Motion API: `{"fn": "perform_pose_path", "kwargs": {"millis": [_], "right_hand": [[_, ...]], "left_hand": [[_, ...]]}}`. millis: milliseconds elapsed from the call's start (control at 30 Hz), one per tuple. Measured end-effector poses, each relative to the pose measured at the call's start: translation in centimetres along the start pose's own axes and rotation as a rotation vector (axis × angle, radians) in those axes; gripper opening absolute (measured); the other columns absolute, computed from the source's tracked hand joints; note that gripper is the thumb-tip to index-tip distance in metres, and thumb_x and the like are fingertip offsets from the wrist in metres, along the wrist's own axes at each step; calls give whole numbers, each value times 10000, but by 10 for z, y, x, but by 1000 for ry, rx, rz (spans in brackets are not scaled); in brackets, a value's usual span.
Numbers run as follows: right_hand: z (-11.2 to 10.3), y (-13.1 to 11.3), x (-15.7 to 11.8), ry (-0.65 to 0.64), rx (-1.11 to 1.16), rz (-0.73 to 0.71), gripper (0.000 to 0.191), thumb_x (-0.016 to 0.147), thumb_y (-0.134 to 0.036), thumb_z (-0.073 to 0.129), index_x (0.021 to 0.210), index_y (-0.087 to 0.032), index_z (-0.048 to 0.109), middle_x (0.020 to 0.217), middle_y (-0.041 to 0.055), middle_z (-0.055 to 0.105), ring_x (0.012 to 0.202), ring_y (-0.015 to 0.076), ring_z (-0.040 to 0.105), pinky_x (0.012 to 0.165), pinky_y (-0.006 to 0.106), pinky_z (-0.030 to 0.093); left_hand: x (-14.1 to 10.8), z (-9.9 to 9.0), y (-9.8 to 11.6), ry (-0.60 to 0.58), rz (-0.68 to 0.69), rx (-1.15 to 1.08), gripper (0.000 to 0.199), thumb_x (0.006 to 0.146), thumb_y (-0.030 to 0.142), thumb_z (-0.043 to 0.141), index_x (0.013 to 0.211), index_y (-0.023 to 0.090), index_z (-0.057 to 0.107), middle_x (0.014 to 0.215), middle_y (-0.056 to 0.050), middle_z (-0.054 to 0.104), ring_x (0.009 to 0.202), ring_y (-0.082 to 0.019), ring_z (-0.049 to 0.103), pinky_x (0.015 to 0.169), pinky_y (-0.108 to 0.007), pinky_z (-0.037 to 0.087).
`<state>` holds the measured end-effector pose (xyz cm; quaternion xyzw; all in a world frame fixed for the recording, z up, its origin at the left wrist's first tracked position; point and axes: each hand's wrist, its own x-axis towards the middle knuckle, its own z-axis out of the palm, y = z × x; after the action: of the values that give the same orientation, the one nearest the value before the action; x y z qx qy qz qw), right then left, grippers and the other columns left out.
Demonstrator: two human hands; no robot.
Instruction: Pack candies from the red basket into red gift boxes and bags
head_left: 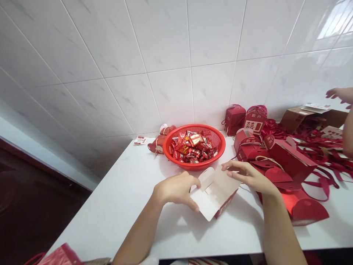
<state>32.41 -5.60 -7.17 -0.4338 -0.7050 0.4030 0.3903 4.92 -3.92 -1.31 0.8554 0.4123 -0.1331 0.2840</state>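
Observation:
An unfolded box (217,191) with a white inside and red outside lies open on the white table in front of me. My left hand (179,189) has its thumb and fingers around the left flap of the box. At the upper right flap, my right hand (246,176) holds the edge between thumb and fingers. Just behind the box stands a red plastic basket (167,147) with many red-wrapped sweets (193,145) in it.
Red boxes (289,184) are heaped at the right, with red ribbons (320,151) and a cardboard box (296,117) beyond. Another person's hand (340,96) reaches in at the far right. A tiled wall (171,88) borders the table (121,206).

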Motion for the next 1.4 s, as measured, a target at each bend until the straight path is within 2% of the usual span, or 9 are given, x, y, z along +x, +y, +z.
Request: {"fn": "perform_pose_path", "kwargs": {"millis": [233, 367, 600, 700, 800, 900, 1000, 1133, 1400], "right_hand": [[32, 18, 16, -23, 0, 114, 207, 819, -385, 614, 852, -182, 627, 803, 32, 654, 630, 156, 607, 529, 259, 501], [58, 20, 25, -17, -157, 63, 140, 883, -310, 485, 900, -200, 570, 790, 12, 653, 622, 143, 580, 578, 269, 485], [50, 8, 30, 120, -170, -48, 203, 890, -352, 514, 832, -196, 630, 823, 44, 710, 722, 178, 634, 651, 289, 500], [43, -3, 44, 237, -176, -65, 206, 885, -350, 525, 800, -198, 635, 771, 40, 708, 703, 185, 638, 648, 293, 493], [40, -11, 70, 249, -227, -70, 154, 864, -286, 537, 778, -198, 630, 789, 44, 717, 725, 191, 652, 677, 296, 494], [40, -13, 100, 123, -403, 57, 116, 857, -200, 538, 804, -194, 641, 852, 50, 730, 795, 199, 672, 727, 291, 492], [39, -7, 125, -62, -586, 211, 67, 817, -197, 635, 874, -196, 670, 949, 67, 738, 927, 241, 679, 785, 298, 487], [37, 1, 147, -186, -639, 275, 433, 627, -253, 835, 1031, -195, 691, 1065, 100, 729, 988, 309, 673, 772, 322, 506], [47, 17, 162, -225, -647, 287, 791, 556, -238, 868, 1290, -190, 578, 1234, 127, 672, 1078, 315, 651, 823, 332, 513]], "left_hand": [[-10, -15, -19, -9, -56, 21, 447, 564, 319, 815, 986, 213, 712, 872, -13, 682, 836, -222, 624, 611, -250, 424], [-14, -27, -38, -46, 21, -62, 330, 607, 314, 768, 917, 206, 729, 845, 0, 715, 793, -214, 648, 632, -255, 452], [-20, -46, -70, 216, 128, -334, 417, 774, 429, 685, 1147, 244, 708, 1238, -58, 697, 1133, -240, 629, 919, -317, 497], [1, -58, -74, 325, 109, -272, 398, 851, 429, 589, 1171, 219, 698, 1261, -67, 691, 1147, -233, 628, 948, -313, 488], [42, -67, -72, 172, -4, -72, 394, 855, 390, 574, 1184, 218, 705, 1234, -65, 709, 1114, -243, 650, 962, -311, 475], [86, -68, -70, -40, -116, 108, 495, 802, 478, 631, 1261, 298, 668, 1378, -30, 626, 1225, -288, 592, 1025, -342, 440], [115, -63, -71, -81, -204, 114, 879, 655, 528, 751, 1464, 350, 458, 1497, -49, 509, 1280, -342, 548, 1003, -382, 467], [127, -53, -79, 13, -226, 76, 1169, 579, 558, 803, 1570, 302, 238, 1522, -125, 465, 1279, -388, 544, 981, -420, 482], [127, -48, -88, 152, -153, 67, 1120, 594, 462, 832, 1552, 276, 282, 1513, -122, 472, 1337, -373, 489, 1058, -416, 442]]}}
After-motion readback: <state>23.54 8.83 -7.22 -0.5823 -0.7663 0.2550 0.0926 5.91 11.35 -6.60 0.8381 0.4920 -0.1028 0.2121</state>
